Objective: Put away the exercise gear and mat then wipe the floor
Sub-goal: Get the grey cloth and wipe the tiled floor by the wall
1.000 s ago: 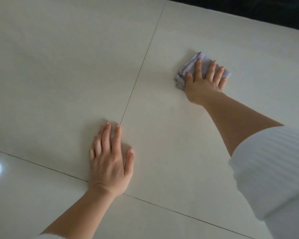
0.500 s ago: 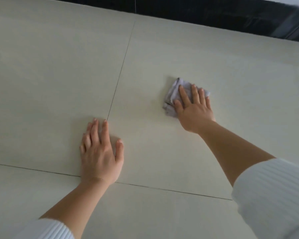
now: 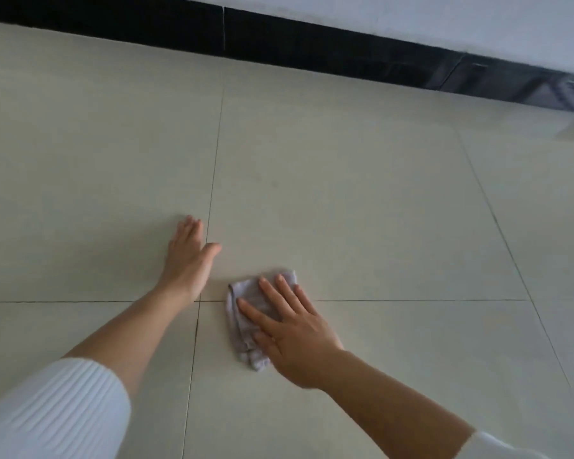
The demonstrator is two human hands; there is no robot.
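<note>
A folded grey cloth (image 3: 246, 313) lies on the pale tiled floor (image 3: 362, 210), just right of where two grout lines cross. My right hand (image 3: 289, 329) presses flat on the cloth with straight, spread fingers and covers its right part. My left hand (image 3: 188, 260) rests palm down on the floor a little to the left and farther out, fingers straight, holding nothing. No exercise gear or mat is in view.
A black skirting strip (image 3: 312, 44) runs along the foot of a white wall (image 3: 411, 14) at the far side. Grout lines divide the floor into large tiles. White ribbed sleeves cover both upper forearms.
My right hand has dragged the cloth toward me and leftward, close to my left hand. The view has tipped up, showing the wall and skirting.
</note>
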